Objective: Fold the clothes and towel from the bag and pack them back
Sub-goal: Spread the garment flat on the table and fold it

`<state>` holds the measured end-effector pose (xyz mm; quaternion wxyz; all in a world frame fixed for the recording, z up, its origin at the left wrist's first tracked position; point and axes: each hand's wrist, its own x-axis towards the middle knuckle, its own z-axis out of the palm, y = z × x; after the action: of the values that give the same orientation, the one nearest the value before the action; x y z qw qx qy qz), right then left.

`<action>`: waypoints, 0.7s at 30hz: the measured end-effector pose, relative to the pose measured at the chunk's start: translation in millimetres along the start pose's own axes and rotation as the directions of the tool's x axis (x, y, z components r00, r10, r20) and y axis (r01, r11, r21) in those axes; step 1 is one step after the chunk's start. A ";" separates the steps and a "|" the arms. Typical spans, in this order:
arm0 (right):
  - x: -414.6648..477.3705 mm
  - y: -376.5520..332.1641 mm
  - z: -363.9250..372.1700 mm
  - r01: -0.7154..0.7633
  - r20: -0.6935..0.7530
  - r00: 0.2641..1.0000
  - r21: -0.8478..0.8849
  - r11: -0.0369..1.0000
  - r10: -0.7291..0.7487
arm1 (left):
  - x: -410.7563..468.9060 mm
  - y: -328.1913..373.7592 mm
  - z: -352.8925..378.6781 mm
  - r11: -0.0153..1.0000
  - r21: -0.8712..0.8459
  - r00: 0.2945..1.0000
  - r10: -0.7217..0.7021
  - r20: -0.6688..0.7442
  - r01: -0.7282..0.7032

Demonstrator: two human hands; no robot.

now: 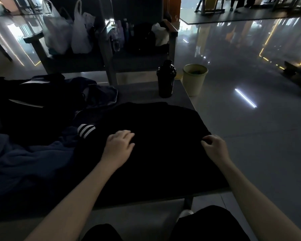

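Left hand (119,145) lies flat on the black garment (163,122); right hand (215,146) pinches its edge. A cuff (86,130) beside bears white stripes (only marking legible).

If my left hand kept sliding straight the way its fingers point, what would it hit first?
Your left hand lies flat on the black garment, fingers aimed away and slightly right. Past the cloth, it would probably meet the black bottle first; depth is hard to judge.
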<state>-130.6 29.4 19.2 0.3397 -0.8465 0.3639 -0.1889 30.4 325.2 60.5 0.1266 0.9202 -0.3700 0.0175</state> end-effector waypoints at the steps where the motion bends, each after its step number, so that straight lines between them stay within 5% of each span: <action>1: -2.6 3.4 -1.2 -0.010 -0.018 1.000 0.010 1.000 0.010 | 3.1 15.2 5.5 0.998 -0.034 0.996 0.052 0.070 -0.050; 5: -3.8 9.9 -18.1 -0.137 -0.088 0.985 0.109 0.985 0.147 | 30.5 70.3 28.2 0.990 -0.106 0.943 0.120 0.310 -0.091; 8: 10.8 25.4 -27.9 -0.329 0.122 0.941 0.121 0.937 0.315 | 59.1 103.5 46.4 0.992 -0.100 0.931 0.108 0.348 -0.077; 12: 32.4 44.3 -26.1 -0.597 0.414 0.758 0.128 0.792 0.504 | 80.0 124.3 76.6 0.998 -0.044 0.937 0.065 0.343 -0.053; 16: 44.8 47.4 -16.8 -0.788 0.623 0.583 0.278 0.549 0.522 | 79.5 124.5 95.8 0.999 0.012 0.975 0.046 0.217 -0.050; 21: 56.7 38.4 2.2 -0.763 0.513 0.645 0.475 0.439 0.567 | 80.6 123.4 97.2 0.998 0.026 0.976 0.052 0.210 -0.059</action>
<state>-110.5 -31.2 -5.6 0.7068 -0.4709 0.5269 -0.0318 -1.6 161.1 3.7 0.0714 0.9081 -0.4067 -0.0700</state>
